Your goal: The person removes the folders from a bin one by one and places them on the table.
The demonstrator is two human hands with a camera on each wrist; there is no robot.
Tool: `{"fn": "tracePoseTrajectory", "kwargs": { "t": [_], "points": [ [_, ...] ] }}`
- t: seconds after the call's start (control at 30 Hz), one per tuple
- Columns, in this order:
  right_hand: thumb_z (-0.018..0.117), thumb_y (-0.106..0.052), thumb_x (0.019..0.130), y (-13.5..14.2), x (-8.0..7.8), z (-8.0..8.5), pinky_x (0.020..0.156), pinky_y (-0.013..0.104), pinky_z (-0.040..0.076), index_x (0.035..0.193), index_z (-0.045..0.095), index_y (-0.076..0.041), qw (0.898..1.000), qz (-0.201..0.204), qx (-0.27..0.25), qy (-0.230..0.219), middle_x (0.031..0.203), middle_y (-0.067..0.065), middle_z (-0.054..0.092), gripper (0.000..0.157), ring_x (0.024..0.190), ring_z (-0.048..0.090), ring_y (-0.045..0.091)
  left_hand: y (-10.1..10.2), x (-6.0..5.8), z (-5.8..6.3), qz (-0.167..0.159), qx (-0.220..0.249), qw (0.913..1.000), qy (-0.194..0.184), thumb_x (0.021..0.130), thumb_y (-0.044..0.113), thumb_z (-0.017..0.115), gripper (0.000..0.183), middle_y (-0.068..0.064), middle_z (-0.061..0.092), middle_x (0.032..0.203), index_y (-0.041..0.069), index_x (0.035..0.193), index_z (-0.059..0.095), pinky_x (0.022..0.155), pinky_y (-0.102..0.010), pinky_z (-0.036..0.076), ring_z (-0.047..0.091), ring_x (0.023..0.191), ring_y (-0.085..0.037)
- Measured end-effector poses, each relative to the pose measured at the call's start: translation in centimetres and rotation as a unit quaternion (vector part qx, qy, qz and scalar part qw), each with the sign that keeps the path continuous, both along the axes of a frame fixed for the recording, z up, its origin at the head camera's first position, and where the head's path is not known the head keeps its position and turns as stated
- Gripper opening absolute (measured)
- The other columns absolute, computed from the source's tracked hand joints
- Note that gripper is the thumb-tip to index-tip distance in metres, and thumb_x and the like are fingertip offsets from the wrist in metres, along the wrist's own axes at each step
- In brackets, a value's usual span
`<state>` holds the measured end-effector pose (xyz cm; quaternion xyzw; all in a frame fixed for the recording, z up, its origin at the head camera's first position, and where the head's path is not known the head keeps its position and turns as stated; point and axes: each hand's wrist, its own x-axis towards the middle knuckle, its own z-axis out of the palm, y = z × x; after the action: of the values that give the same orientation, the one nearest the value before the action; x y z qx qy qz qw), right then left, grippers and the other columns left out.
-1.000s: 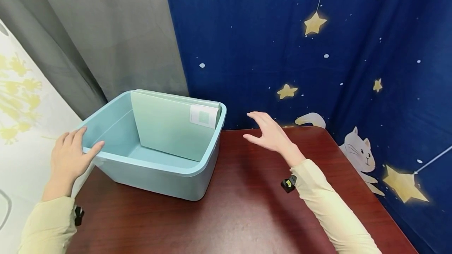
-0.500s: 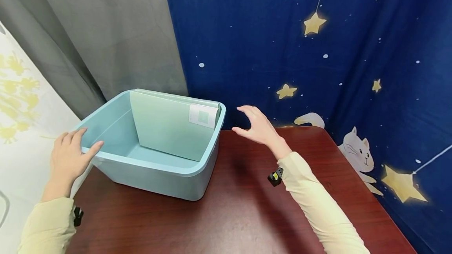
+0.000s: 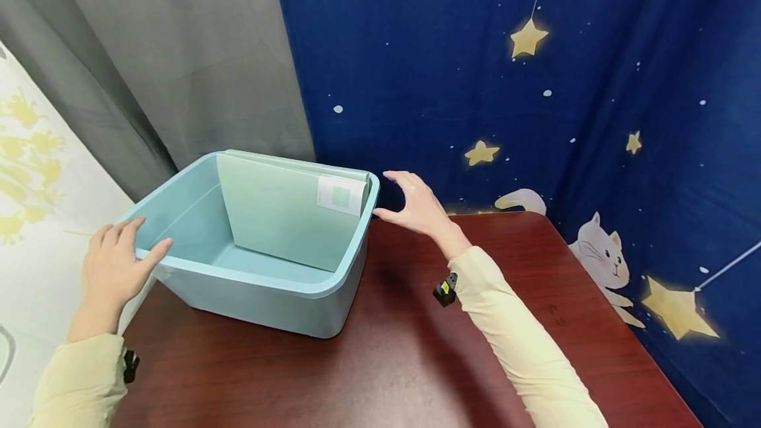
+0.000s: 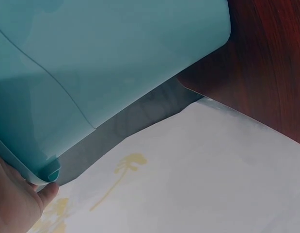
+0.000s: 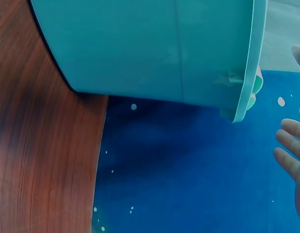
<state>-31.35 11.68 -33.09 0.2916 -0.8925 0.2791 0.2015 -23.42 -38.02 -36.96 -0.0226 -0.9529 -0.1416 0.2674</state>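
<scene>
A light blue plastic bin point(image 3: 255, 292) stands on the dark red wooden table, seen from above in the head view. Inside it, pale green folders point(image 3: 285, 216) with a white label lean upright against the back wall. My left hand point(image 3: 115, 263) grips the rim at the bin's left front corner; in the left wrist view part of this hand point(image 4: 16, 199) shows at the rim's edge. Just off the right back corner, my right hand point(image 3: 419, 207) holds nothing, thumb and fingers spread apart. The right wrist view shows its separated fingers point(image 5: 291, 141) beside the rim.
The reddish-brown tabletop point(image 3: 416, 349) extends in front and to the right of the bin. Behind it hang a grey curtain point(image 3: 208, 51) and a blue star-patterned curtain point(image 3: 416, 84). A white cloth with yellow prints point(image 3: 36, 150) borders the left side.
My right hand has moved left and slightly away from me, up to the bin's right back corner. The left hand and the bin have stayed in place.
</scene>
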Motion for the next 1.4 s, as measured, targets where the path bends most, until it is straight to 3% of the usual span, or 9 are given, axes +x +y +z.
{"fn": "tracePoseTrajectory", "kwargs": {
  "t": [0.23,0.67,1.07,1.4],
  "points": [
    [0.07,-0.043,0.073,-1.2,-0.6,0.1,0.099,0.038,0.037,0.128,0.05,-0.008,1.0,0.016,-0.007,0.002,0.126,0.006,0.052,0.068,0.117,0.044,0.021,-0.3,-0.1,-0.2,0.002,0.002,1.0,-0.004,0.088,0.046,0.045,0.07,-0.036,0.037,0.124,-0.007,0.134,0.034,0.104,-0.054,0.011,0.023,0.122,-0.049],
    [0.07,-0.045,0.071,-3.5,-1.8,-0.4,0.095,0.034,0.038,0.123,0.051,-0.009,0.999,0.009,-0.037,-0.018,0.121,0.005,0.052,0.066,0.109,0.045,0.018,0.1,-0.1,0.1,-0.005,0.004,1.0,0.004,0.088,0.045,0.046,0.07,-0.036,0.039,0.123,-0.009,0.132,0.035,0.105,-0.052,0.011,0.025,0.121,-0.049],
    [0.071,-0.034,0.074,-4.1,-3.0,-0.8,0.085,0.03,0.043,0.113,0.056,-0.005,0.998,0.008,-0.063,-0.011,0.11,0.007,0.056,0.051,0.097,0.051,0.022,0.3,-0.1,-0.2,-0.005,0.012,0.9998,0.016,0.087,0.045,0.047,0.069,-0.035,0.041,0.123,-0.008,0.131,0.038,0.107,-0.05,0.01,0.024,0.123,-0.048],
    [0.072,-0.031,0.072,-5.4,-3.5,0.0,0.082,0.029,0.044,0.113,0.055,-0.005,0.999,0.0,-0.029,-0.034,0.106,0.007,0.057,0.051,0.093,0.051,0.018,0.1,-0.1,-0.3,-0.001,0.017,0.9997,0.014,0.087,0.045,0.047,0.068,-0.035,0.04,0.124,-0.007,0.131,0.038,0.106,-0.051,0.01,0.024,0.124,-0.047]
  ]
}}
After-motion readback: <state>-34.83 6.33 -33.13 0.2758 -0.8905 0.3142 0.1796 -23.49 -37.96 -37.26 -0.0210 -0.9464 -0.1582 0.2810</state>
